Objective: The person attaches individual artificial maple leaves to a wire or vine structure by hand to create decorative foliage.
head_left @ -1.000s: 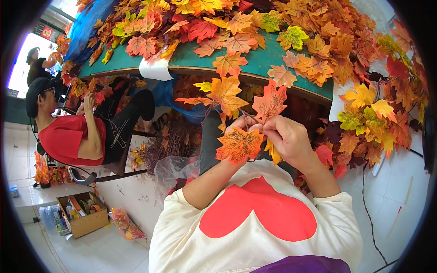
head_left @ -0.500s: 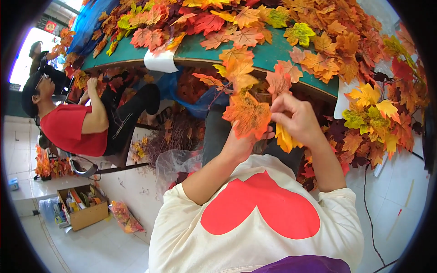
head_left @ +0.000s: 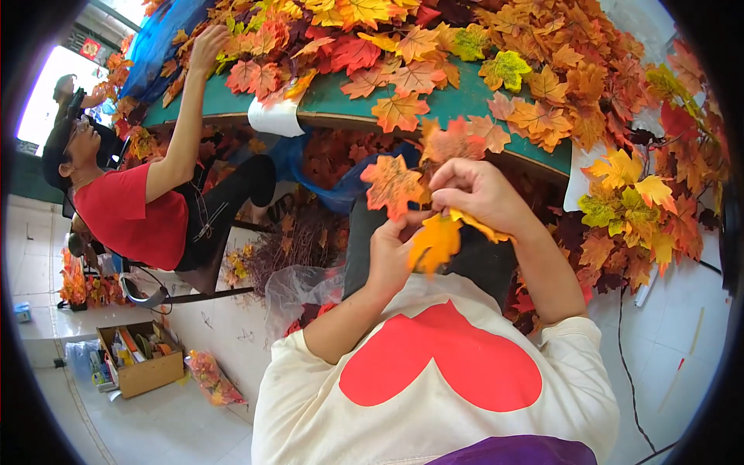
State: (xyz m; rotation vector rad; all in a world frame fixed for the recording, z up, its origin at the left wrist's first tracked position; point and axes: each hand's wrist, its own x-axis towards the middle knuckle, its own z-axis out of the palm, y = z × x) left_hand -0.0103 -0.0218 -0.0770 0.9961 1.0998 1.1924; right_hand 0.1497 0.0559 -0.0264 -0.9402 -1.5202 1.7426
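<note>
Orange and mottled, the artificial maple leaf (head_left: 393,186) now clears the left hand (head_left: 390,252), whose grip I cannot tell, sitting just above its fingers, while a yellow leaf (head_left: 435,242) hangs below the right hand's (head_left: 477,194) pinching fingertips, suggesting a mid-turn spray (head_left: 457,143).

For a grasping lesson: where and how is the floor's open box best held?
I'd take the box by the rim nearest the picture's bottom, from above: it stands open-topped, that wall looks bare, and a plastic bag crowds its left.
</note>
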